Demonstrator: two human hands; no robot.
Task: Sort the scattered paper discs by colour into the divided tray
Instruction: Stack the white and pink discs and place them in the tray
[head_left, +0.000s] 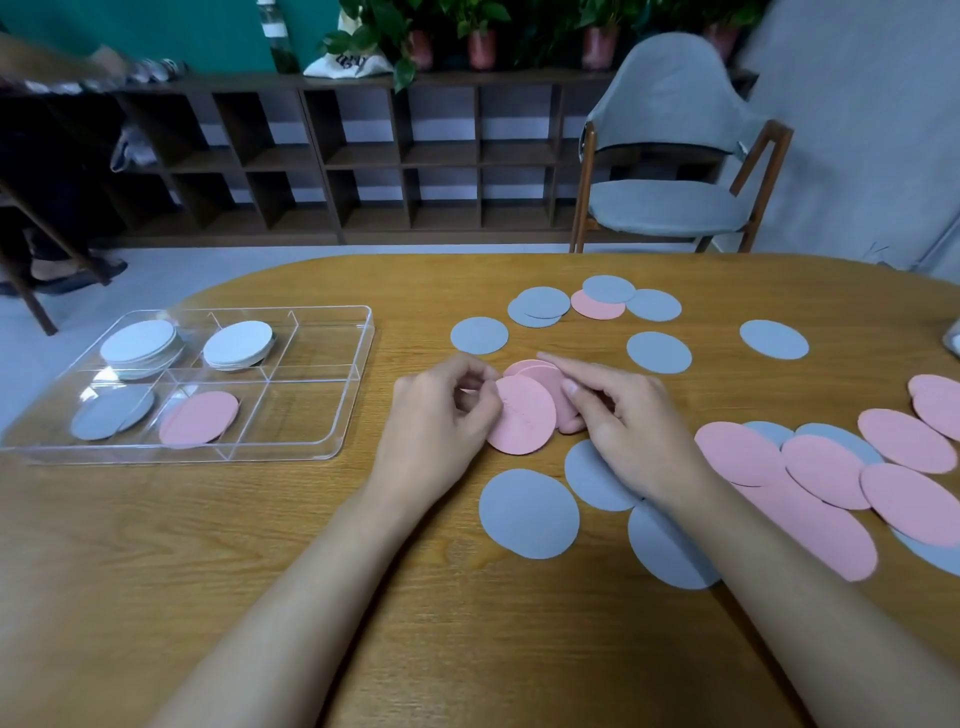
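With four tray (307, 411) cells at frame left part-filled, we hold a pink stack (522, 415) mid-frame, left grip (441, 410) and right grip (618, 415) both pinching it, while many discs (529, 513) lie loose on the counter (363, 597).

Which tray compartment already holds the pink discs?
The near-row middle compartment of the tray, holding pink discs. To its left lie grey discs; the far row holds white stacks.

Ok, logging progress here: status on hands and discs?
Left hand and right hand grip pink stack. Tray part-filled, loose discs scattered right. Nothing between stack and tray.
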